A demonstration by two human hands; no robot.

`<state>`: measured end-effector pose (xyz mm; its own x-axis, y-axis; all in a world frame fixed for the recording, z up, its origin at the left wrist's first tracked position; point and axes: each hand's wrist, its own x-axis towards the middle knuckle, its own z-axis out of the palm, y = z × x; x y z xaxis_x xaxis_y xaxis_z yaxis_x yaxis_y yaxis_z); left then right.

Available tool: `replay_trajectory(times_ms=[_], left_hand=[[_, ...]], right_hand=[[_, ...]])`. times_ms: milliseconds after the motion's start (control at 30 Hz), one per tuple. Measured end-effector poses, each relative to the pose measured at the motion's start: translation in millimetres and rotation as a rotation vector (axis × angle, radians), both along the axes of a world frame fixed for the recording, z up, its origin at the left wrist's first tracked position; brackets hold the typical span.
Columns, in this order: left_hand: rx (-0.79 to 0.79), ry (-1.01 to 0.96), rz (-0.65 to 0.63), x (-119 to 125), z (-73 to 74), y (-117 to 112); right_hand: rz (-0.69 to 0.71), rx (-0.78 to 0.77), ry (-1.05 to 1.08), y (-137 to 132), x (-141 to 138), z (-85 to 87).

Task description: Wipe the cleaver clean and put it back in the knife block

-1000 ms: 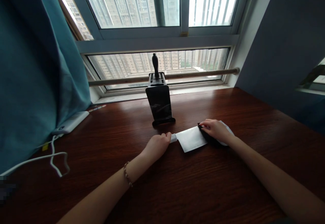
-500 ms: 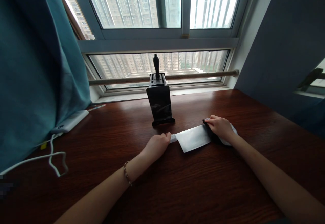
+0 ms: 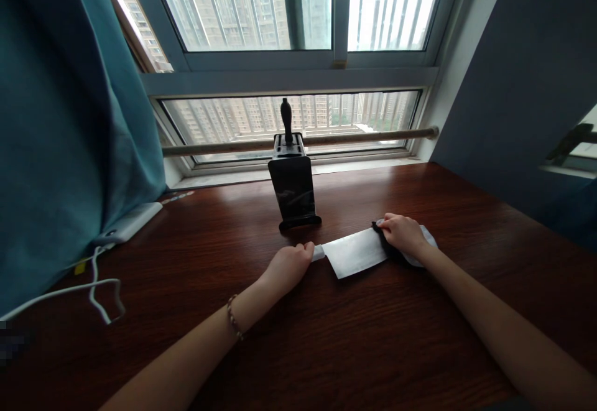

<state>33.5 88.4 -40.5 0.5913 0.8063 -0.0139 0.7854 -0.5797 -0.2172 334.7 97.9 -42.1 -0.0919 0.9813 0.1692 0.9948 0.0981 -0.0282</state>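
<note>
L hand [image 3: 290, 265] of mine is closed around the pale handle [image 3: 319, 253] of the cleaver [image 3: 349, 255]; behind it, a black knife block [image 3: 295, 190] w/ one upright dark grip [image 3: 286, 120] stands on the counter [image 3: 233, 215]. Blade [image 3: 358, 252] is btwn both hands, touching counter or not, can't tell. R hand [image 3: 402, 234] pinches a black-and-white cloth [image 3: 390, 249] at blade's R end.

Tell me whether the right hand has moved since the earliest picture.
Yes: the right hand has shifted slightly rightward, farther from the black knife block.
</note>
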Motion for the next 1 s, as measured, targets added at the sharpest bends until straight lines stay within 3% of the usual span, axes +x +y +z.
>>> replay_trajectory(times_ms=[433, 667, 867, 1000], left_hand=[[0.032, 0.011, -0.004, -1.2, -1.6, 1.4], [0.042, 0.012, -0.017, -2.0, -3.2, 2.0], [0.048, 0.009, -0.023, -1.8, -3.9, 2.3], [0.058, 0.008, -0.03, -2.6, -3.6, 2.7]], right_hand=[[-0.099, 0.053, 0.054, 5.2, 14.7, -4.1], [0.23, -0.021, 0.362, 4.5, 4.2, -2.8], [0.036, 0.063, 0.26, 5.2, 5.3, -8.2], [0.103, 0.056, 0.284, 3.4, 5.0, -6.2]])
